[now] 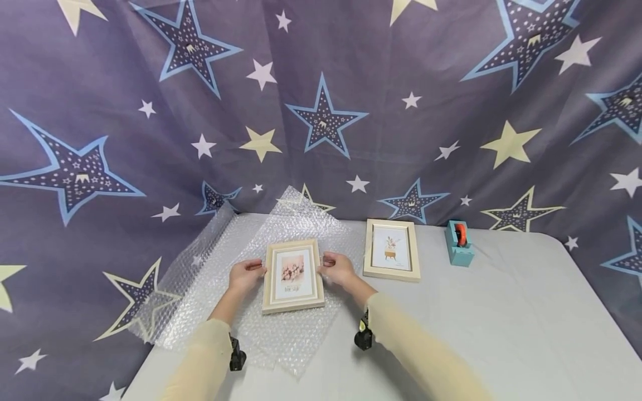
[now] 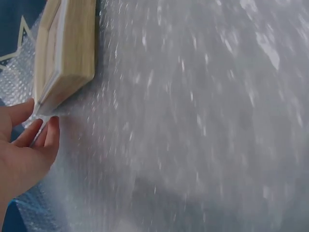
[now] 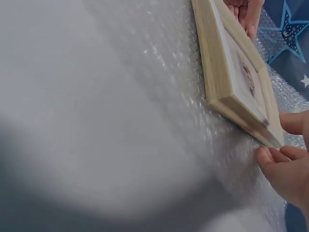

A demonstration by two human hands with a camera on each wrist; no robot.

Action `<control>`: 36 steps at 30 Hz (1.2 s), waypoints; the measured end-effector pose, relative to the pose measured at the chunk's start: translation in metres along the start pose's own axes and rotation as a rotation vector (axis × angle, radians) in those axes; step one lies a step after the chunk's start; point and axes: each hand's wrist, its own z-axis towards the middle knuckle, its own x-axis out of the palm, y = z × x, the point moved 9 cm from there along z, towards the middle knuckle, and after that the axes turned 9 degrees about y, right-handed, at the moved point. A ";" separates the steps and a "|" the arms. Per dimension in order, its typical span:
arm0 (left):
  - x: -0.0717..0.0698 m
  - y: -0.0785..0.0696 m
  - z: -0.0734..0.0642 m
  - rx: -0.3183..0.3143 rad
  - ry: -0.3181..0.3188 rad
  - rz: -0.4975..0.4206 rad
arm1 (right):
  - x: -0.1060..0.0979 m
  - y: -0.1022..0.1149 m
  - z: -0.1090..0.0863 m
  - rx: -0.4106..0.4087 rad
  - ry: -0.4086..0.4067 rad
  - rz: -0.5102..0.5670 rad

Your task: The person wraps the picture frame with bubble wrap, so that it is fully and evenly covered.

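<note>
Left hand (image 1: 246,275) and right hand (image 1: 339,269) pinch one pink-flower frame (image 1: 293,277), lower centre of head view, over bubble wrap (image 1: 308,340); right of centre, a second frame (image 1: 391,250) and one teal tape dispenser (image 1: 461,257).

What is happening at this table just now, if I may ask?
A person's left hand and right hand hold opposite sides of a floral picture frame over bubble wrap on a white table. A second picture frame lies to the right, with a teal tape dispenser beyond it. Neither frame is covered by the wrap.
</note>
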 end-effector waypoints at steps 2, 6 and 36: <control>-0.003 -0.003 -0.002 0.021 0.026 0.046 | -0.005 0.001 -0.006 -0.024 0.011 -0.022; -0.007 -0.010 -0.008 0.086 0.086 0.122 | -0.013 0.003 -0.021 -0.086 0.048 -0.069; 0.027 -0.044 -0.078 0.632 0.302 0.957 | 0.027 0.034 -0.136 -0.657 0.211 -0.985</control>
